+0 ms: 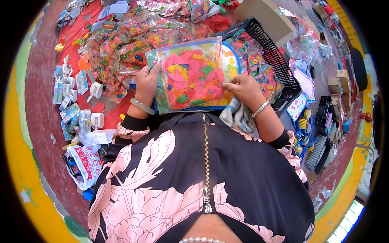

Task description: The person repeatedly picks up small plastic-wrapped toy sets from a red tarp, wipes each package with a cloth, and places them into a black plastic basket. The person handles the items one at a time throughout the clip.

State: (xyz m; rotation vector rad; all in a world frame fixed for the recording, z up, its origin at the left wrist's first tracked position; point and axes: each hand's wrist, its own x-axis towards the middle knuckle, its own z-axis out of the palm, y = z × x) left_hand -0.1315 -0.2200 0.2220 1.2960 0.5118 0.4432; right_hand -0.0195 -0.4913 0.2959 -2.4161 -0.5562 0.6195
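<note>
A clear plastic bag [192, 75] full of pink, yellow and green balloons lies in front of me, over a blue-rimmed board. My left hand [146, 83] grips the bag's left edge, a pale bangle on its wrist. At the bag's right edge my right hand [243, 90] pinches the plastic, a silver bracelet on that wrist. A patterned cloth [238, 116] hangs below my right hand. My black top with pink flowers fills the lower part of the view.
A heap of small packets of coloured toys [121, 40] covers a red cloth beyond the bag. A black plastic crate [275, 60] stands to the right, a cardboard box [265, 16] behind it. White plugs and blister packs [71, 91] lie at the left, and a printed plastic bag [85, 162].
</note>
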